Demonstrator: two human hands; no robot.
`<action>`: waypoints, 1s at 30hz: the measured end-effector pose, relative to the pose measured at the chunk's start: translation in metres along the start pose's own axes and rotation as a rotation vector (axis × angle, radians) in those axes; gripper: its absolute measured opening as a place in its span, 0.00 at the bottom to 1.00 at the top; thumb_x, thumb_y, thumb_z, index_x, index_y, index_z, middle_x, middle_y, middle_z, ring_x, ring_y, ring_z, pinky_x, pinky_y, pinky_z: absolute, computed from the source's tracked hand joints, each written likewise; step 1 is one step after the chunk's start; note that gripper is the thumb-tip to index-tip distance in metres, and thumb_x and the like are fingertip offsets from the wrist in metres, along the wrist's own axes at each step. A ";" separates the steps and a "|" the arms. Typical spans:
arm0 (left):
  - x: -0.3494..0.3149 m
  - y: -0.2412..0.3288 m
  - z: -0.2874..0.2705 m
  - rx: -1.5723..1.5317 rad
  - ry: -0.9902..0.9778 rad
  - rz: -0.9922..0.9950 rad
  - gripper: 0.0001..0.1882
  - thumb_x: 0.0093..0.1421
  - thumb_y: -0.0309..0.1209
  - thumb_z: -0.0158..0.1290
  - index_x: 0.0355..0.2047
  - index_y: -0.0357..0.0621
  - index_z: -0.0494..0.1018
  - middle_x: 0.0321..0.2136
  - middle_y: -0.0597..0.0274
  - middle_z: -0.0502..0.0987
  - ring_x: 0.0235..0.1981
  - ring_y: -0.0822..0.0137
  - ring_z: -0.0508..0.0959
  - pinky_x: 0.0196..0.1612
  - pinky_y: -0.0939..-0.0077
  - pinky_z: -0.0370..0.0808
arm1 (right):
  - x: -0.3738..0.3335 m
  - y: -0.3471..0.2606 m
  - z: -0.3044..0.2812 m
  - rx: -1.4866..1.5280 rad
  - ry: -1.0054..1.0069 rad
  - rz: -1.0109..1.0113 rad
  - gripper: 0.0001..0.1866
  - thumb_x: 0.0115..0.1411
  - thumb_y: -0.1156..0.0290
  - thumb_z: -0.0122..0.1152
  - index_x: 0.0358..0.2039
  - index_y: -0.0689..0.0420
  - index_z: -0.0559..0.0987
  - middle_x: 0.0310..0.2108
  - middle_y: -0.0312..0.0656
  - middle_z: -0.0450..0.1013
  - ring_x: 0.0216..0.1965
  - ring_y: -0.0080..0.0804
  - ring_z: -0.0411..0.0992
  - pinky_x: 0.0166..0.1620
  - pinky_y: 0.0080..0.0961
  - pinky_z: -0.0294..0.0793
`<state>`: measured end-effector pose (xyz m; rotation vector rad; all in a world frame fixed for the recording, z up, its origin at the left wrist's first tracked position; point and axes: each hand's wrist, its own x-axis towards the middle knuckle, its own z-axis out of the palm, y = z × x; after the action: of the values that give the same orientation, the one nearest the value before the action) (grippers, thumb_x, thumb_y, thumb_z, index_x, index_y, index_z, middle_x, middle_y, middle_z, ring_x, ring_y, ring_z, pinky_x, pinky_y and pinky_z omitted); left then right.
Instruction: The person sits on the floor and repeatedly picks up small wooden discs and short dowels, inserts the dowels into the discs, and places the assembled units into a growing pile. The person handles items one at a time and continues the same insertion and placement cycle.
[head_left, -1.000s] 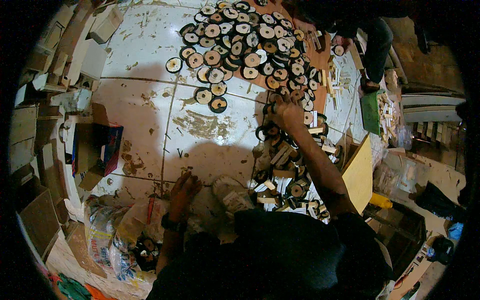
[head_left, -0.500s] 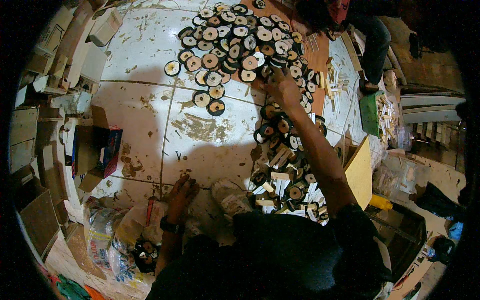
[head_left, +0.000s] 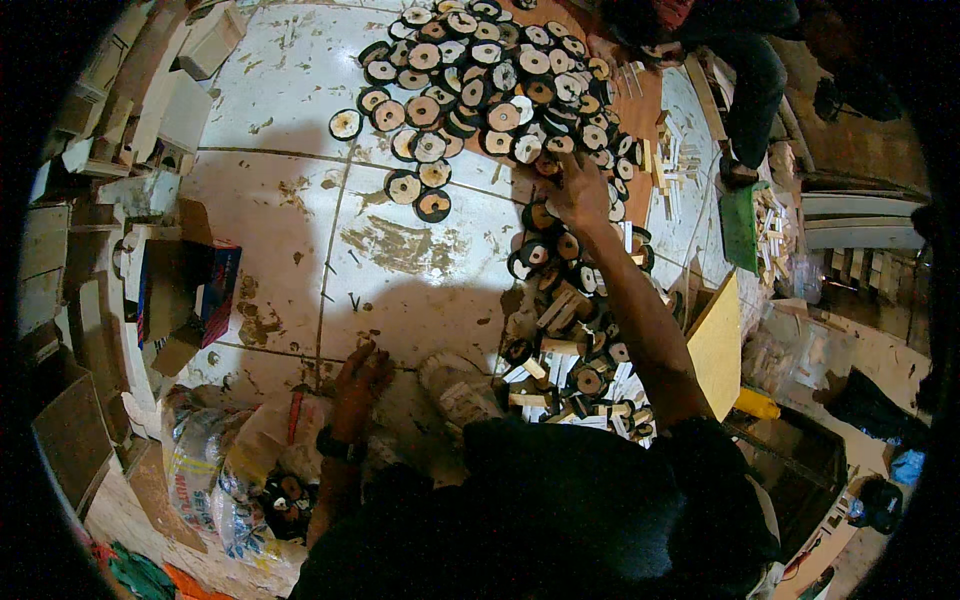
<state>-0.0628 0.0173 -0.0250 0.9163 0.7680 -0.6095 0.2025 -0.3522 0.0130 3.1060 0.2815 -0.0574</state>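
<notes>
Many round wooden discs with black rims and centre holes, like small wheels, lie heaped on the floor ahead. At the near edge of this heap is my right hand, its fingers curled onto a brownish black-rimmed wheel; the fingertips are partly hidden. More wheels lie mixed with wood pieces under and beside my right forearm. My left hand hangs low near my foot, fingers loosely apart, holding nothing that I can see. Several dark screws or nails lie on the tiles beyond it.
A plastic sack stands at lower left, near an opened cardboard box. On the right are a green crate of wood strips and a yellowish board. Another person's leg shows at upper right.
My right hand has drawn back slightly toward me and right, uncovering wheels it hid before. The view has shifted a little; my left hand stays about where it was.
</notes>
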 end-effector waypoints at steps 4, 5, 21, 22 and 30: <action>0.002 -0.004 -0.003 0.008 -0.026 0.011 0.28 0.65 0.35 0.49 0.61 0.38 0.57 0.54 0.45 0.67 0.53 0.56 0.71 0.57 0.62 0.70 | -0.024 0.016 0.001 0.018 -0.116 -0.053 0.32 0.51 0.53 0.63 0.54 0.54 0.71 0.52 0.52 0.68 0.49 0.53 0.69 0.49 0.44 0.70; 0.002 -0.006 -0.005 0.019 -0.077 0.066 0.28 0.64 0.36 0.49 0.61 0.37 0.57 0.54 0.45 0.67 0.53 0.56 0.71 0.57 0.62 0.70 | -0.027 0.018 0.002 0.058 -0.166 -0.031 0.32 0.51 0.53 0.63 0.54 0.54 0.71 0.52 0.52 0.69 0.50 0.53 0.69 0.50 0.43 0.70; 0.004 -0.011 -0.013 -0.099 -0.051 0.045 0.29 0.62 0.38 0.53 0.59 0.38 0.60 0.52 0.48 0.70 0.52 0.58 0.73 0.55 0.65 0.72 | -0.024 0.023 -0.016 0.469 -0.115 0.036 0.21 0.49 0.63 0.67 0.42 0.59 0.75 0.40 0.49 0.75 0.39 0.44 0.74 0.41 0.34 0.73; 0.005 -0.010 -0.012 -0.156 -0.040 0.018 0.28 0.62 0.38 0.54 0.59 0.38 0.61 0.52 0.48 0.70 0.52 0.58 0.73 0.55 0.65 0.72 | -0.023 0.024 -0.019 0.492 -0.174 0.100 0.22 0.49 0.66 0.68 0.42 0.61 0.74 0.40 0.50 0.75 0.39 0.43 0.74 0.41 0.32 0.73; 0.004 -0.006 -0.008 -0.078 -0.014 0.015 0.28 0.62 0.36 0.54 0.59 0.39 0.61 0.51 0.48 0.71 0.51 0.59 0.74 0.53 0.67 0.74 | -0.010 0.021 -0.023 0.187 0.065 0.017 0.19 0.53 0.65 0.65 0.43 0.59 0.73 0.37 0.49 0.73 0.37 0.47 0.74 0.36 0.36 0.74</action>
<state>-0.0675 0.0210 -0.0336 0.8444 0.7665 -0.5684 0.1972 -0.3743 0.0371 3.3003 0.2659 0.0187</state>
